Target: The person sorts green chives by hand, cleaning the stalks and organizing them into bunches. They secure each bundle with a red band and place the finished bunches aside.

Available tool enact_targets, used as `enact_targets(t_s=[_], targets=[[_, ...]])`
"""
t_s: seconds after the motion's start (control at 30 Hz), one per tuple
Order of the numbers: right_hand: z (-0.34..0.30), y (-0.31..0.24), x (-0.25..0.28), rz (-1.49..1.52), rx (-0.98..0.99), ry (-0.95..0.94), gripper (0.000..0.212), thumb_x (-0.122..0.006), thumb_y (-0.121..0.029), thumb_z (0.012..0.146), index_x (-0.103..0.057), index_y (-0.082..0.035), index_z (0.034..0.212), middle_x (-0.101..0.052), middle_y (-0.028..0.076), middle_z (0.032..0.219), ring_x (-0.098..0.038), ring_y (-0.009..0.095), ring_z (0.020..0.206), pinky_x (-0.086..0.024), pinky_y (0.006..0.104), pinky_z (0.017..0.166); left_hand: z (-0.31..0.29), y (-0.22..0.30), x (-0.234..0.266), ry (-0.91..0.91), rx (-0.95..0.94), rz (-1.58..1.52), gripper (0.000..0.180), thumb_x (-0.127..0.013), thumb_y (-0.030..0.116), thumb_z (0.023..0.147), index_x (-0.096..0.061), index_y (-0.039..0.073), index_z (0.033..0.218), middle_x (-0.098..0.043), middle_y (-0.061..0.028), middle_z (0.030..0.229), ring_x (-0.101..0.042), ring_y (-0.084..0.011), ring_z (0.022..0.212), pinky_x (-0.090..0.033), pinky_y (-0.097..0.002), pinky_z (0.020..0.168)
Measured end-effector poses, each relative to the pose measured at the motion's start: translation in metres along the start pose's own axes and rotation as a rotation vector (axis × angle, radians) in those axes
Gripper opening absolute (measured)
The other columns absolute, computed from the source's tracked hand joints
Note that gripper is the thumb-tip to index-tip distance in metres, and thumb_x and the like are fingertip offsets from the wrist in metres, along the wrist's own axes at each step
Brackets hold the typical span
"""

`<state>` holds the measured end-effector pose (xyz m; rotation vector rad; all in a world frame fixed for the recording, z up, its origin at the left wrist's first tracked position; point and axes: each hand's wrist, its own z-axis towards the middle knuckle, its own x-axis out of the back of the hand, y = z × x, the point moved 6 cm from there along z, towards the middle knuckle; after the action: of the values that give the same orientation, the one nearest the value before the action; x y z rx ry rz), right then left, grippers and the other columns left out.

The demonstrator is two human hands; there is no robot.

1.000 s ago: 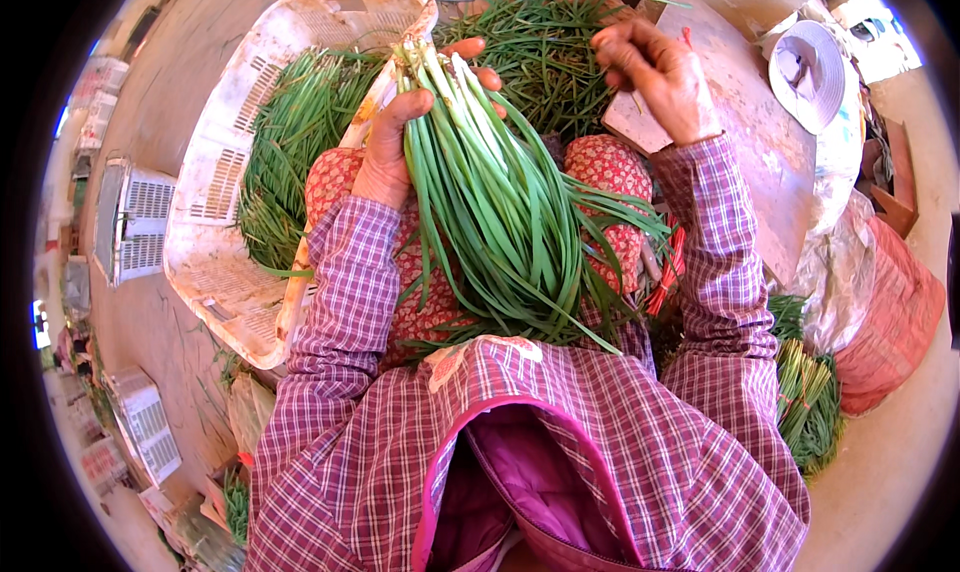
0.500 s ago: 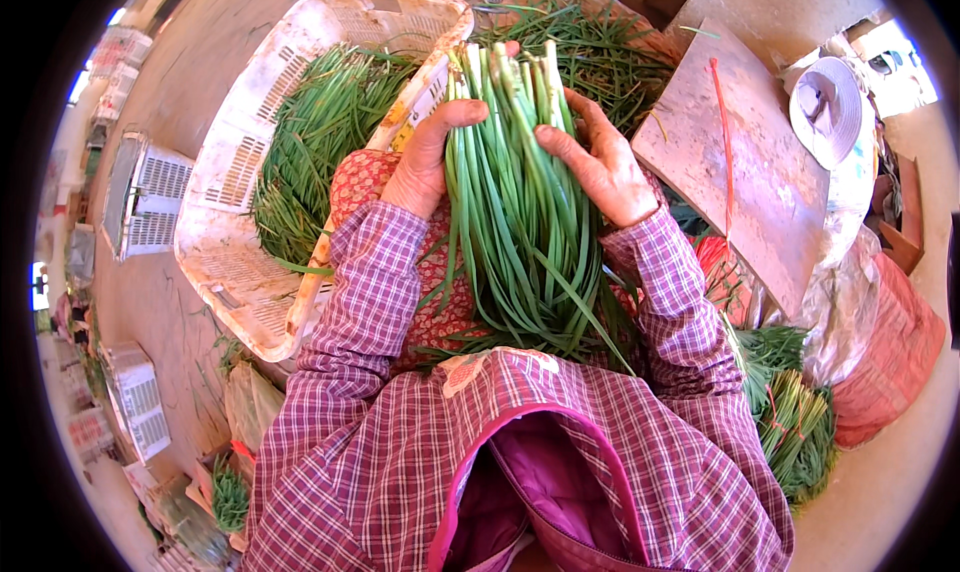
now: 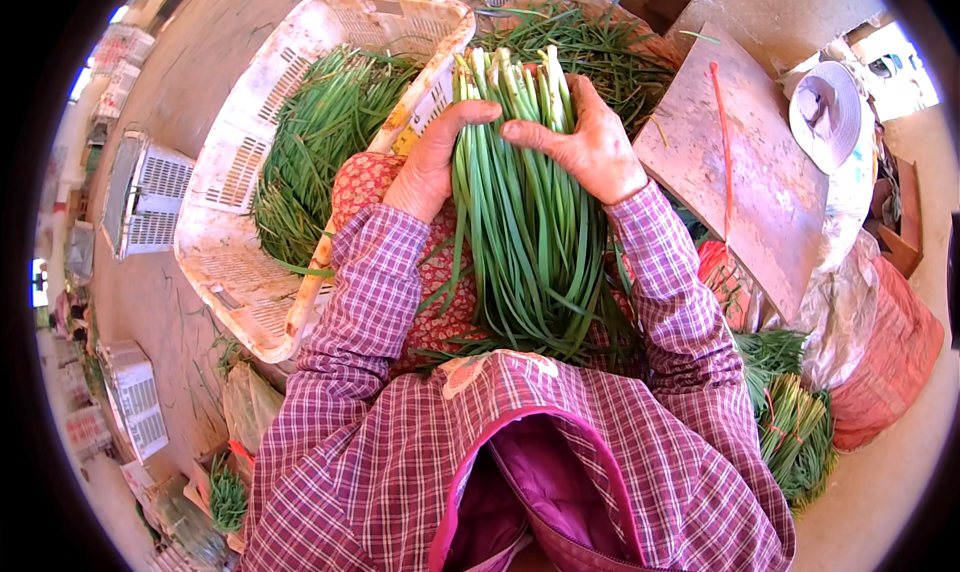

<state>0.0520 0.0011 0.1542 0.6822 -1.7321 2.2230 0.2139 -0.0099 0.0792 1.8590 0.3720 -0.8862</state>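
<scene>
Between my two hands stands a thick bunch of garlic chives (image 3: 520, 202), its pale stem ends up and its green leaves hanging toward my lap. My left hand (image 3: 440, 157) grips the bunch's left side, thumb across the front near the stems. From the right, my right hand (image 3: 590, 147) wraps round it, thumb laid over the front. Most fingers of both hands are hidden behind the leaves. Just left of the bunch a white plastic crate (image 3: 225, 162) holds a heap of loose chives (image 3: 325, 152).
More loose chives (image 3: 600, 52) lie beyond my hands. At the right a tilted board (image 3: 745, 162) carries a red strip (image 3: 722, 132), with a pale hat (image 3: 825, 117) at its edge. Tied chive bundles (image 3: 798, 427) rest beside a red sack (image 3: 890, 342). Other crates (image 3: 155, 197) stand at the left.
My right thumb has slid left across the front of the bunch, and that hand has shifted slightly. My left hand stays round its side, its thumb a little farther right.
</scene>
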Motion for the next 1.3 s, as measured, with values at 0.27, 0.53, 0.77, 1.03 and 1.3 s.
enact_targets(t_s=[0.27,0.53,0.77,1.03,1.3], targets=[[-0.009,0.015,-0.017,0.891,-0.348,-0.226,0.058,-0.066,-0.017,0.088,-0.042,0.000,0.137,-0.060,0.009,0.117,-0.060,0.016,0.100,-0.050,0.0281,0.087,-0.013,0.002,-0.013,-0.019,-0.072,0.076,0.056,-0.064,0.029,0.074,-0.056,-0.004,0.120,-0.068,-0.0149,0.104,-0.067,-0.0234,0.086,-0.056,-0.0335,0.080],[-0.002,-0.007,-0.003,-0.051,0.014,-0.152,0.061,-0.052,-0.050,0.094,-0.050,-0.001,0.130,-0.061,0.024,0.111,-0.061,0.032,0.105,-0.047,0.0398,0.090,-0.010,-0.001,-0.013,-0.040,-0.034,0.006,0.047,-0.064,0.023,0.074,-0.062,-0.004,0.112,-0.070,-0.0139,0.099,-0.068,-0.0224,0.082,-0.056,-0.0329,0.080],[-0.014,-0.039,0.050,-0.427,0.197,0.317,0.048,-0.066,-0.051,0.085,-0.065,-0.003,0.090,-0.063,0.016,0.086,-0.064,0.030,0.075,-0.052,0.0397,0.066,-0.007,-0.002,-0.009,-0.021,-0.046,0.016,0.037,-0.066,0.024,0.075,-0.066,-0.004,0.099,-0.070,-0.0118,0.085,-0.066,-0.0191,0.068,-0.057,-0.0292,0.067],[-0.005,-0.073,0.010,-0.412,0.266,0.235,0.035,-0.073,-0.039,0.078,-0.064,-0.005,0.074,-0.066,0.012,0.065,-0.066,0.029,0.057,-0.053,0.0406,0.054,-0.019,0.001,-0.034,-0.022,0.000,0.000,0.037,-0.066,0.022,0.076,-0.065,-0.003,0.103,-0.070,-0.0099,0.087,-0.068,-0.0186,0.073,-0.058,-0.0302,0.071],[0.011,-0.063,0.010,-0.366,0.252,0.149,0.020,-0.067,-0.026,0.078,-0.067,-0.006,0.078,-0.064,0.014,0.064,-0.066,0.033,0.062,-0.053,0.0422,0.060,-0.019,0.000,-0.016,-0.011,0.020,0.088,0.031,-0.066,0.019,0.077,-0.066,0.000,0.101,-0.070,-0.0079,0.089,-0.067,-0.0172,0.077,-0.057,-0.0297,0.074]])
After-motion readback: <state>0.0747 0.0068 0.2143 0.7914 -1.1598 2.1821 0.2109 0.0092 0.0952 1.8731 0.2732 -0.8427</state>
